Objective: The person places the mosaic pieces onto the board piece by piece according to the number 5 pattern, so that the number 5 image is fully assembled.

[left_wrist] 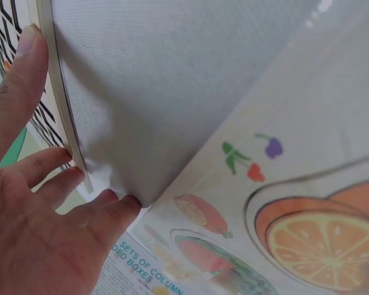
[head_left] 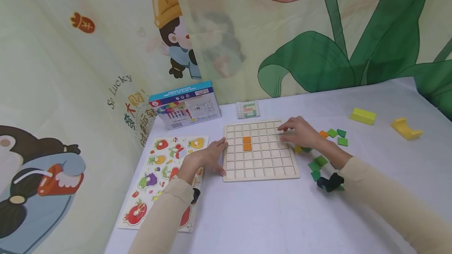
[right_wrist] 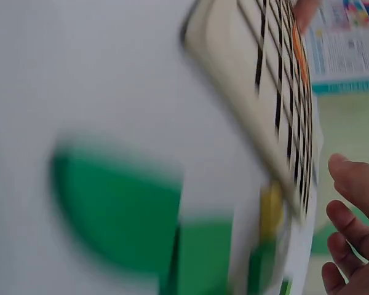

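A wooden grid board [head_left: 261, 164] lies flat on the table, with two orange square tiles [head_left: 247, 146] set one above the other in its cells. Along the board's left edge rests my left hand [head_left: 209, 156], fingers spread; in the left wrist view its thumb [left_wrist: 26, 77] and fingertips touch the board's side. My right hand [head_left: 303, 131] hovers over the board's right edge. Its fingers [right_wrist: 350, 236] are loosely bent in the right wrist view, with nothing showing between them. Green tiles [head_left: 321, 160] lie scattered beside and below that hand.
A fruit picture board [head_left: 159, 183] lies left, partly under my left forearm. Behind stand a box [head_left: 187, 109] and a small pattern card [head_left: 248, 109]. To the far right are a yellow block [head_left: 363, 116] and a yellow curved piece [head_left: 406, 129]. A printed curtain [head_left: 226, 50] hangs behind.
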Tool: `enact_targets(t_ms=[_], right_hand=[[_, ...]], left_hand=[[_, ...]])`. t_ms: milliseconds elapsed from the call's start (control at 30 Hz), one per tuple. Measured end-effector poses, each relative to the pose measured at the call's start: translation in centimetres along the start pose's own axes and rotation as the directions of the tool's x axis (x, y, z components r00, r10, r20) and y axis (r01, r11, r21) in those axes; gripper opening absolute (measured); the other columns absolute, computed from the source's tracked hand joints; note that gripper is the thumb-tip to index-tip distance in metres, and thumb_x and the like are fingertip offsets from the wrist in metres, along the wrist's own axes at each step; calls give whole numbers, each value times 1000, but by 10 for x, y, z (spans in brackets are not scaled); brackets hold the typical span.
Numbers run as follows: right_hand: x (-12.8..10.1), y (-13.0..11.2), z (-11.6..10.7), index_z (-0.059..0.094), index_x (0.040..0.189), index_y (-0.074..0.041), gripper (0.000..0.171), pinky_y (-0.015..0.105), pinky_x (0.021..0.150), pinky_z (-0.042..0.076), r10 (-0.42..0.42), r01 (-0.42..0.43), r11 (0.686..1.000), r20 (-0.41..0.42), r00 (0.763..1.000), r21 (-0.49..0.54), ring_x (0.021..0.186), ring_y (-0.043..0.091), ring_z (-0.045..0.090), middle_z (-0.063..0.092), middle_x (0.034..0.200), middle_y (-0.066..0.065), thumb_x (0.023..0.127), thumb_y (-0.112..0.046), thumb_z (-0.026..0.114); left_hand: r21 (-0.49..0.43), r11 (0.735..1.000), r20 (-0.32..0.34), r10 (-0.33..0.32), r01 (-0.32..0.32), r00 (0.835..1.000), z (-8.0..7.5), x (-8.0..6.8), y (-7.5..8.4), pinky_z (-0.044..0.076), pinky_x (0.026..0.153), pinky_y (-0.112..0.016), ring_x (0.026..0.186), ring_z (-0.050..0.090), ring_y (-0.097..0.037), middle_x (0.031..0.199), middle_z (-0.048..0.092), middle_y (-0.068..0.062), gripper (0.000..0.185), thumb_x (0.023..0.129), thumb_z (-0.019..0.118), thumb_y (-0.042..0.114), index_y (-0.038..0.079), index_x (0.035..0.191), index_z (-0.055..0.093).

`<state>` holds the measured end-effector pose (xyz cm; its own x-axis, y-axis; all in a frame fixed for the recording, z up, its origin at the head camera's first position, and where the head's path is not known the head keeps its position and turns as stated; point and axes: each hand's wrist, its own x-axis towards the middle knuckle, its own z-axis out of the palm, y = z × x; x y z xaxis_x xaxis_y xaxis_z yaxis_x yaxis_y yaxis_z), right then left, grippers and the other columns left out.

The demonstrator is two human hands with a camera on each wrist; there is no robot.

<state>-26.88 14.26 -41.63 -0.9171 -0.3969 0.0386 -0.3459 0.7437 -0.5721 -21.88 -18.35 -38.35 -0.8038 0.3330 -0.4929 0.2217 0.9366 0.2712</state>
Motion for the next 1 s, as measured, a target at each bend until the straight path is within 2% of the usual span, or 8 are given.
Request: enact_targets(t_ms=[200,400,600,733,1000], right_hand=[[-26,52,-40,63,124,-2,43,51,89,47,166,-166,986,6,986,-28,112,38,42,57,118,23,89,-27,68],[-47,87,-56,63,121,2,46,59,90,43,204,-203,975,0,979,-91,110,45,40,54,120,31,88,-29,69],[-53,92,-51,66,116,2,47,63,94,34,235,-236,967,-28,972,-92,114,47,35,47,126,31,85,-33,72],[-51,90,-47,67,115,1,42,62,94,31,239,-242,966,-38,970,-90,113,47,33,46,125,31,85,-28,72],[-49,83,-41,68,114,0,43,64,95,31,242,-247,963,-58,969,-105,114,47,34,48,124,31,84,-29,73]], left_hand=[[-19,1000,8,-5,5,1000,-2,-2,-1,17,123,-47,152,5,-28,165,3,-1,100,78,81,30,14,156,21],[3,1000,16,12,-12,1000,-1,1,-2,17,123,-46,152,5,-28,166,2,-1,100,79,80,32,14,156,20],[10,1000,22,15,-16,1000,-1,2,-3,16,123,-47,152,5,-29,166,1,-2,99,79,79,33,14,156,19],[2,1000,25,17,-17,1000,-1,2,-3,16,123,-47,152,4,-29,166,1,-1,99,79,79,33,14,156,19],[-16,1000,22,21,-21,1000,-1,2,-3,16,123,-47,152,4,-28,165,1,-1,100,78,80,31,14,156,19]])
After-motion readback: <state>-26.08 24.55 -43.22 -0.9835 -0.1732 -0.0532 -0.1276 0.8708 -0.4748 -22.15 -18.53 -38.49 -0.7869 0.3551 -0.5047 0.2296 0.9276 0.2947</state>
